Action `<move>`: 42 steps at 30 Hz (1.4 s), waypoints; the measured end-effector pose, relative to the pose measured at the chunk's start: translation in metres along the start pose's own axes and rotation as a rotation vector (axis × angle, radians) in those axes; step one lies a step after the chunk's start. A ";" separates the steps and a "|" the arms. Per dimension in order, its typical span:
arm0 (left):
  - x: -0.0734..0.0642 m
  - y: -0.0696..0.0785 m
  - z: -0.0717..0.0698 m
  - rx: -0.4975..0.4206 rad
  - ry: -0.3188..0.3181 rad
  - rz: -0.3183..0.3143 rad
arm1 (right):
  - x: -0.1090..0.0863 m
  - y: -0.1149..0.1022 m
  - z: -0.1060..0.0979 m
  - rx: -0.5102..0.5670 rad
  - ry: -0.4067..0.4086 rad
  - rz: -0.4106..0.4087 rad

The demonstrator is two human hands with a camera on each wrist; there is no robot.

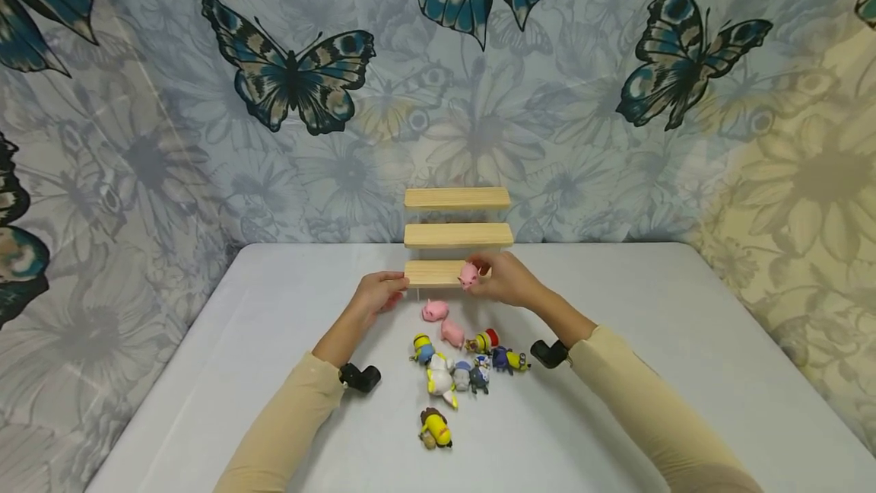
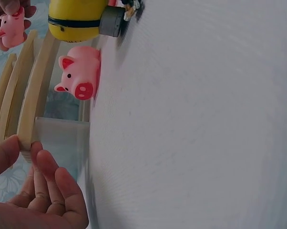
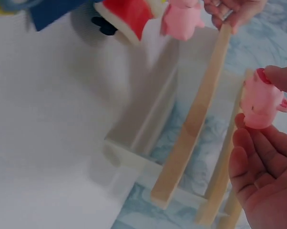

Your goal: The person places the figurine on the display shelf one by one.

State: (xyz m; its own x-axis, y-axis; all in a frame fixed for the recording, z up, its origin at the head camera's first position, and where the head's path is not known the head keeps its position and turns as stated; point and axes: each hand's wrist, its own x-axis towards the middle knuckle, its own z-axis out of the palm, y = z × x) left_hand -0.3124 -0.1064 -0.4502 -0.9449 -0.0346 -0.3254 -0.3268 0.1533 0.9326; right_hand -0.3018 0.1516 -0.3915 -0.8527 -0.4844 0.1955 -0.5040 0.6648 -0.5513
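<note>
While the left grip (image 1: 374,295) pinches the bottom shelf (image 1: 433,273), the right grip (image 1: 508,280) holds a pink pig (image 1: 468,275).

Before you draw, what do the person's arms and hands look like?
The sleeves are long, plain and beige. A small, bent black device sits by the end of each. The left hand and right hand are bare, without gloves.

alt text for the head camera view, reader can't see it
A right hand holds a pink toy pig near the lowest board of a three-tier shelf, while the left hand holds that board's left end. On the white table in front are two more pigs and several small toy figures.
</note>
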 end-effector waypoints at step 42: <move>0.000 0.002 -0.002 0.039 -0.027 -0.005 | 0.058 -0.017 0.046 -0.071 -0.038 -0.074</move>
State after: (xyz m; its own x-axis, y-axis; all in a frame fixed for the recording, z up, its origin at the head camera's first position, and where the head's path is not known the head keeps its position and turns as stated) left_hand -0.3131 -0.1080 -0.4481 -0.9423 -0.0092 -0.3346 -0.3301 0.1917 0.9243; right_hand -0.3367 0.0857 -0.4085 -0.8075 -0.5542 0.2021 -0.5754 0.6643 -0.4771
